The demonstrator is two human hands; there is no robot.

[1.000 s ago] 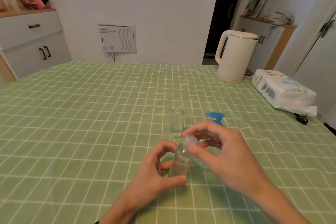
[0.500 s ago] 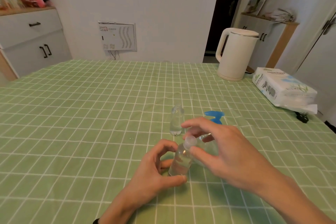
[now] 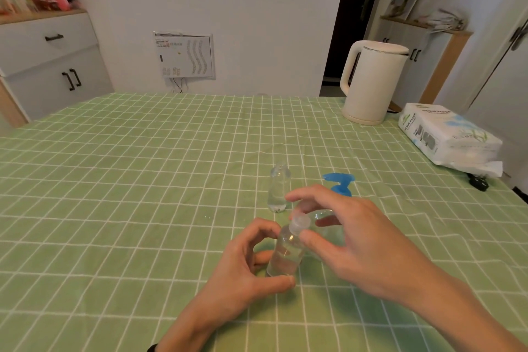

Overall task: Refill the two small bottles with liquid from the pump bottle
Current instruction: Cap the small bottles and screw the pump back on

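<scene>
Clear plastic near bottle [image 3: 285, 251] stands steadied in my left hand [image 3: 245, 268] while my right hand [image 3: 351, 240] pinches its cap [image 3: 300, 221], seemingly twisting; second bottle [image 3: 278, 190] waits at twelve o'clock, blue pump [image 3: 340, 181] at one.

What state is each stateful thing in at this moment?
Near small bottle: upright on the table, partly filled, cap on.
Far small bottle: upright, untouched; fill level unclear.
Pump bottle: mostly hidden behind the right hand; blue pump head visible.
Left hand: gripping the near bottle's body.
Right hand: fingertips pinching its cap.
Kettle: upright, lid closed.
</scene>
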